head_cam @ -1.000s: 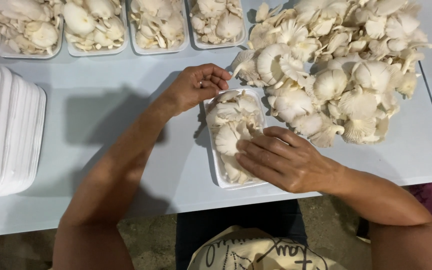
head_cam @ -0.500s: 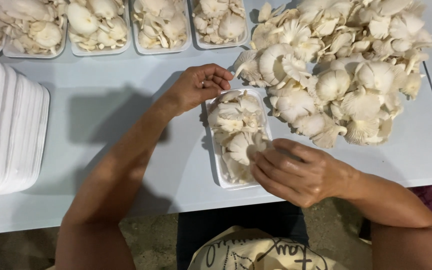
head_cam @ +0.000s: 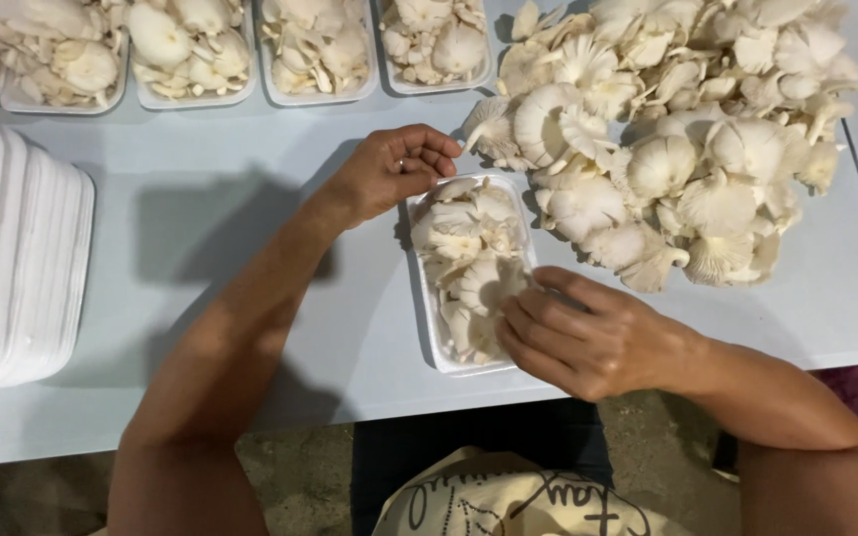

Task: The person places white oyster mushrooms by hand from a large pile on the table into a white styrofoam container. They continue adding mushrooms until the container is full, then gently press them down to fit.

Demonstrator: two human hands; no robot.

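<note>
A: Far left of frame: a stack of empty white foam trays [head_cam: 12, 258] stands on the pale worktop [head_cam: 250, 228]. No change against the two earlier frames.

B: Upper left?

A: A row of four filled trays [head_cam: 315, 50] along the top edge, all heaped with oyster mushrooms. Same places as before.

B: Left hand?

A: The left hand [head_cam: 389, 169] rests at the upper left corner of the centre tray [head_cam: 429, 333], fingers curled together at the rim, thumb against them. Whether it pinches anything I cannot tell. It has hardly moved in the last second.

B: And the tray itself?

A: Middle of frame, near the worktop's front edge, full of pale mushrooms [head_cam: 469, 268]. It has stayed where it was.

B: Right hand?

A: This is the change. A second ago it lay flat over the tray's lower right side; now the right hand [head_cam: 588, 337] has shifted slightly outward, fingers bent and close together, fingertips touching the mushrooms at the right rim. It seems to be tucking the caps inside the edge.

B: Far right?

A: The loose mushroom pile [head_cam: 687, 129], upper right, just beside the tray, unchanged.
</note>
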